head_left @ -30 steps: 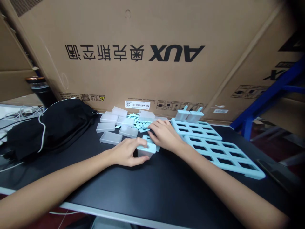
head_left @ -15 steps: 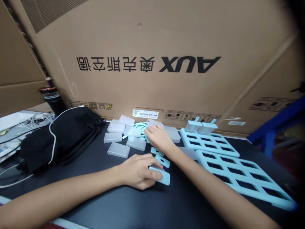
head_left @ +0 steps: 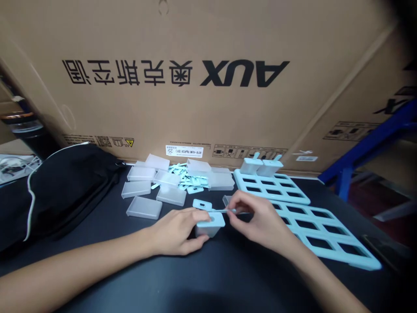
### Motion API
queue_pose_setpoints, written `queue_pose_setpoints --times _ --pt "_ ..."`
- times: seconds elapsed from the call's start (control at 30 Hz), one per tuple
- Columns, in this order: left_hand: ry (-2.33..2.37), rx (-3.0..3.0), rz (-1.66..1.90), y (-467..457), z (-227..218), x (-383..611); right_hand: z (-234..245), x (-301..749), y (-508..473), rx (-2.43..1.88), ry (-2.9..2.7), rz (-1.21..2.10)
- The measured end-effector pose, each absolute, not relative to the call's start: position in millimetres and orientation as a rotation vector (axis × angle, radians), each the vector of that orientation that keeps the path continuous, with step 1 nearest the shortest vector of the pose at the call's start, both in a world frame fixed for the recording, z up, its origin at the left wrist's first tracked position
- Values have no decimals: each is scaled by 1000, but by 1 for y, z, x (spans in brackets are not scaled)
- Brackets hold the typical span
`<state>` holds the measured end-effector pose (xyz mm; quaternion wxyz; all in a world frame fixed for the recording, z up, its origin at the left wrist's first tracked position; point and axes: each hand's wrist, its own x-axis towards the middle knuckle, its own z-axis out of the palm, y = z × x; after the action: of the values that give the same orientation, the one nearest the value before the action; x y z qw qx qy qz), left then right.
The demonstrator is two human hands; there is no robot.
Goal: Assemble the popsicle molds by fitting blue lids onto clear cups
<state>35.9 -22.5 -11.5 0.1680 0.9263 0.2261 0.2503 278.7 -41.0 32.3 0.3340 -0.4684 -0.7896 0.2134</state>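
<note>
My left hand [head_left: 182,230] is closed around a translucent popsicle mold [head_left: 208,229] with a light-blue slotted lid on top, upright at the table surface. Between thumb and fingertips, my right hand [head_left: 257,217] pinches a thin light-blue popsicle stick [head_left: 223,211], held almost level just above the lid's right side. A loose blue lid [head_left: 202,204] lies right behind the mold. Farther back is a pile of blue sticks [head_left: 185,176], with translucent molds [head_left: 145,208] lying around it. Another mold is partly hidden behind my right hand.
Two blue grid trays [head_left: 308,225] lie at the right; two lidded molds with sticks [head_left: 270,167] stand upright on the rear one. A black bag [head_left: 71,187] and dark bottle [head_left: 32,132] are at the left. A large cardboard box [head_left: 179,113] walls off the back.
My right hand has come back from the pile toward me with a stick in its fingers. My left hand has turned the lidded mold upright. The camera view has shifted.
</note>
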Motion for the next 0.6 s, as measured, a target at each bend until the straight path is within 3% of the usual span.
queue_pose_setpoints --times 0.13,0.37,0.6 --pt "727 2666 677 -24 -13 34 20 281 -41 -1247 -2383 403" --pt "777 2666 571 -27 -7 34 8 271 -47 -1362 -2409 6" --pt "734 2680 584 -26 -10 33 23 263 -60 -1487 -2446 184"
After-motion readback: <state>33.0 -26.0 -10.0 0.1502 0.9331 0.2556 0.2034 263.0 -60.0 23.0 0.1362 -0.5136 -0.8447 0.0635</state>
